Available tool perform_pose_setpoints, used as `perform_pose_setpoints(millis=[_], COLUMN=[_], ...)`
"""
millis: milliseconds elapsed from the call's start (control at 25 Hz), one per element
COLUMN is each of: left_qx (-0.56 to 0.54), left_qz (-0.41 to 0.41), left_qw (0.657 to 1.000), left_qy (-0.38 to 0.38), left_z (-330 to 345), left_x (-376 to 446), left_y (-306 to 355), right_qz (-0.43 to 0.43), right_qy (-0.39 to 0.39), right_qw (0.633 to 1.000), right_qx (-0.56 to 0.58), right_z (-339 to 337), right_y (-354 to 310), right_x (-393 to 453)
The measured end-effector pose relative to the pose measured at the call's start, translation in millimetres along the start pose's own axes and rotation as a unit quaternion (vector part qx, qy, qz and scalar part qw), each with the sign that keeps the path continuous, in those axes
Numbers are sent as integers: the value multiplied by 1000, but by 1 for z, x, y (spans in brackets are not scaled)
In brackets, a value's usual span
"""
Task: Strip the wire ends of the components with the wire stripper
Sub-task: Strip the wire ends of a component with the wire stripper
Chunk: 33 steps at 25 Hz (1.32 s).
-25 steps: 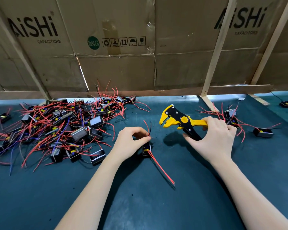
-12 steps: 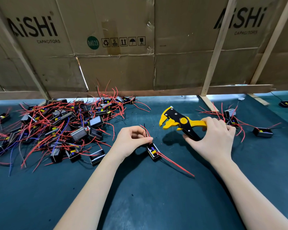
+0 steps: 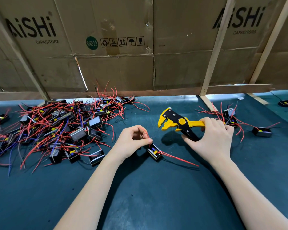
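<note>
Nearest me, two bare forearms reach forward over a dark green bench (image 3: 140, 196). My left hand (image 3: 131, 143) pinches a thin red wire (image 3: 147, 135) between thumb and fingertips; the wire belongs to a small black component (image 3: 154, 151) lying on the bench just beside that hand, with two more red leads (image 3: 178, 159) trailing away to the right. My right hand (image 3: 209, 140) grips the handles of the yellow and black wire stripper (image 3: 175, 122), held above the bench with its jaws apart and pointing left, near the pinched wire but not yet on it. I judge this wire end still unstripped. Farther left lies a big tangled pile of components (image 3: 56, 128) with red and blue wires, apparently waiting. Farther right sits a small group of components (image 3: 229, 117), possibly finished, so most of the work seems left. I see no containers, only flattened cardboard boxes (image 3: 106, 47) forming the back wall.
</note>
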<state>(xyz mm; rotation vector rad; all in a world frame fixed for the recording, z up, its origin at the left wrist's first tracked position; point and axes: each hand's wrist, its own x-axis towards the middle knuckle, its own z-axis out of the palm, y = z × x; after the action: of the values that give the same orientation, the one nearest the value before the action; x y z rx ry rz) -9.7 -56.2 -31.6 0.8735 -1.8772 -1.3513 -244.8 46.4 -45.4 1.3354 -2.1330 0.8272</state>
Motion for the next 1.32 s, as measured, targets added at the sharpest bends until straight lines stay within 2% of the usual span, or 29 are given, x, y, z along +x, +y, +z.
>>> perform_pose_setpoints(millis=[360,560,1040,1320], left_qx=[14,-3,57,-14], left_qz=[-6,-31,-36,-70], left_qw=[997,997,996,997], left_qy=[-77,-68,-53,0], left_z=[-1,0,0,1], left_x=[-1,-1,-3,0], left_y=[0,3,2,7], right_qz=[2,7,-1,-9], right_qy=[-3,-9,-4,2], right_qw=[1000,1000,1000,1000], right_qx=[5,5,-10,-29], right_z=[0,0,2,4], right_y=[0,-1,0,2], right_x=[0,1,0,-1])
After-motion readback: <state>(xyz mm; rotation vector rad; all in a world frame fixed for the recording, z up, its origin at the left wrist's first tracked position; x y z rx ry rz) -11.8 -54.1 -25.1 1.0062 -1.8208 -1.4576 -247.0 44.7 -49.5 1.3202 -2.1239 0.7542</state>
